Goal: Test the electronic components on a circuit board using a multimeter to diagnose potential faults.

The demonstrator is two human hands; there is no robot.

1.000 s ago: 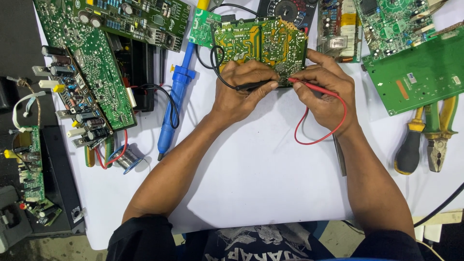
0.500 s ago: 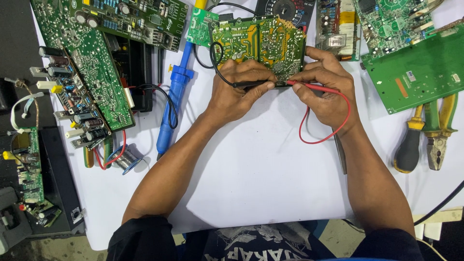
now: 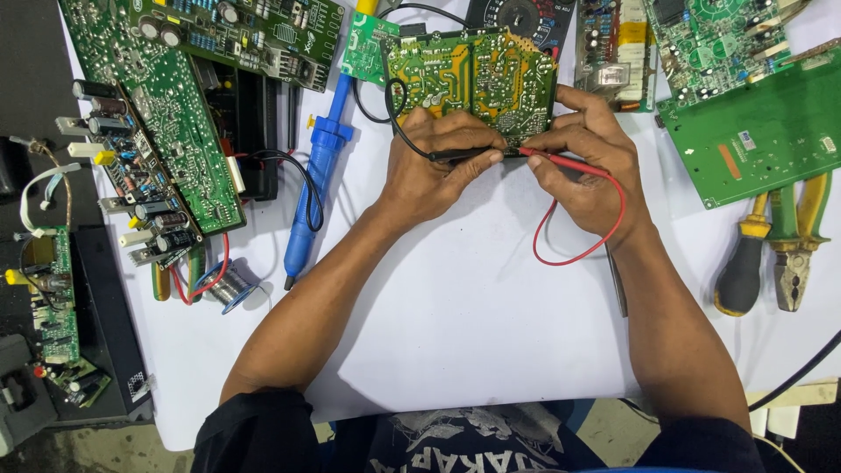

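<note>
A green and yellow circuit board (image 3: 473, 77) lies solder side up at the top middle of the white table. My left hand (image 3: 434, 166) grips a black meter probe (image 3: 469, 155) whose tip points right along the board's near edge. My right hand (image 3: 587, 162) grips a red probe (image 3: 561, 163) pointing left, its tip meeting the black one near the board's lower right corner. The red lead (image 3: 578, 254) loops below my right wrist. A black lead (image 3: 394, 114) curls up past the board's left side toward a dark meter (image 3: 519, 16) behind it.
A blue desoldering pump (image 3: 315, 171) lies left of my left hand. Large green boards (image 3: 158, 114) fill the top left, another green board (image 3: 762, 131) the right. Pliers (image 3: 793, 236) and a yellow-handled screwdriver (image 3: 745, 263) lie at right. A solder spool (image 3: 229, 285) sits lower left.
Both hands stay at the board's near edge with the probes; the tips have shifted only slightly along it.
</note>
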